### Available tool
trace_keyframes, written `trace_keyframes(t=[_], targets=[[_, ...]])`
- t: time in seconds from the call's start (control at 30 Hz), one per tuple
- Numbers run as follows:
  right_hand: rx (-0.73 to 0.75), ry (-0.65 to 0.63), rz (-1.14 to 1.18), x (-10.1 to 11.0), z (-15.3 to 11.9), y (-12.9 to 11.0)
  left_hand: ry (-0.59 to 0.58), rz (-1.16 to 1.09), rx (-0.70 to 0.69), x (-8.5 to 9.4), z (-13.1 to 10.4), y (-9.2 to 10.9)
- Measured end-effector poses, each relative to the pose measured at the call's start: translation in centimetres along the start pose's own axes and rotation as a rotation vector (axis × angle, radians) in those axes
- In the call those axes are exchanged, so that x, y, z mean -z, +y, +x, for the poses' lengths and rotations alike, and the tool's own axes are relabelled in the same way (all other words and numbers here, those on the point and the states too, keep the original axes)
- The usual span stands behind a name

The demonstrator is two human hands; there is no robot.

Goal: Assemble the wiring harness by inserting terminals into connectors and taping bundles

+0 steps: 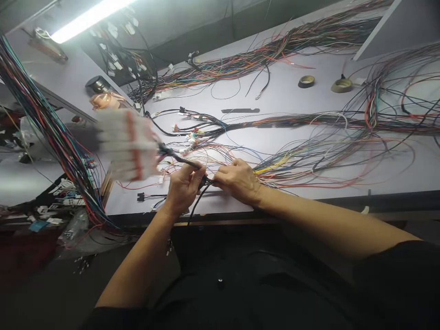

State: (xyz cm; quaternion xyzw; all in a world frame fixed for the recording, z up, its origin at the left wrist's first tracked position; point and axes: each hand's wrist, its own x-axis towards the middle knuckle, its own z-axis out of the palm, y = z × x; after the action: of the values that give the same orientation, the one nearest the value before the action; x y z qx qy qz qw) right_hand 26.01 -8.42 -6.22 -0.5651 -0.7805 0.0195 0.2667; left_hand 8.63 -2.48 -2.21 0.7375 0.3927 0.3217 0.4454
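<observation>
My left hand (pixel 184 188) is closed around a black-wrapped wire harness (pixel 184 160). From its upper left end juts a large white connector block (pixel 118 145) with red-orange bands, smeared by motion. Close by on the right, my right hand (pixel 237 181) pinches the same harness, its fingertips curled and partly hidden. A thin black cable (pixel 197 204) hangs down between the hands. Loose coloured wires (pixel 285 165) fan out beyond my right wrist. A small black connector (pixel 140 197) lies on the table left of my left hand.
Behind my hands runs another harness (pixel 275 123) with several small plugs. A flat dark strip (pixel 240 110) and two tape rolls (pixel 306 81) lie further back. A thick wire bundle (pixel 51 123) hangs at the left, and a lamp (pixel 92 18) shines overhead.
</observation>
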Motion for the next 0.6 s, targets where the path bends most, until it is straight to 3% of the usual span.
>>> trace_keyframes(t=[0.13,0.27,0.47,0.6], targets=[[0.036,0.124,-0.046,-0.1,-0.8,-0.5,0.117,-0.137,0.113,-0.5,0.0,-0.3],[0.202,0.235,-0.074,-0.1,-1.4,-1.0,0.157,-0.163,0.123,-0.7,0.2,-0.1],[0.296,0.112,-0.153,-1.2,-0.6,-1.2,0.233,-0.157,0.09,-1.7,-0.3,-0.8],[0.252,0.059,-0.096,-1.6,-0.4,-1.0,0.281,-0.227,0.121,-2.2,-0.6,-1.5]])
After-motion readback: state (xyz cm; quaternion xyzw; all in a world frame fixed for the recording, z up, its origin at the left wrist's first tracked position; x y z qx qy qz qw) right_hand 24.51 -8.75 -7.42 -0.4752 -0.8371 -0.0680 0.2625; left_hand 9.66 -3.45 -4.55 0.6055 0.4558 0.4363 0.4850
